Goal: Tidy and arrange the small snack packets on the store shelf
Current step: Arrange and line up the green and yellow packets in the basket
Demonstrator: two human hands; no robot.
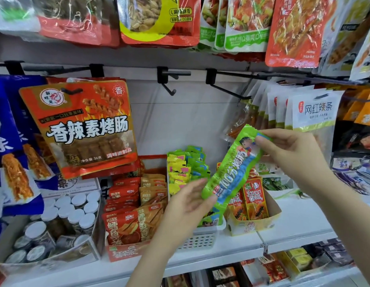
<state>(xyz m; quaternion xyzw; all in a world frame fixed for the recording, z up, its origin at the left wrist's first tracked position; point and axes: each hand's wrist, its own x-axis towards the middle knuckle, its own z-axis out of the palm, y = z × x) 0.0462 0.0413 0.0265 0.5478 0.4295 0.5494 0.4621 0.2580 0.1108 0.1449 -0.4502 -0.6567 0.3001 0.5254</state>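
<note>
A long green and blue snack packet [233, 168] hangs tilted in the air above the shelf. My right hand [291, 154] pinches its upper end between thumb and fingers. My left hand [188, 201] holds its lower end from underneath, fingers curled behind it. Below it stands a white perforated basket [200, 239] packed with several small green, yellow and blue packets [186, 168]. To the basket's right is a yellow cardboard box [252, 224] of orange-red packets [253, 199].
A red display box [126, 251] of red and tan fish-snack packets sits left of the basket, and a tray of white-lidded jars [62, 220] further left. Large bags hang on black pegs above; one empty peg [169, 79] juts out at centre. The white shelf [300, 216] shows at the right.
</note>
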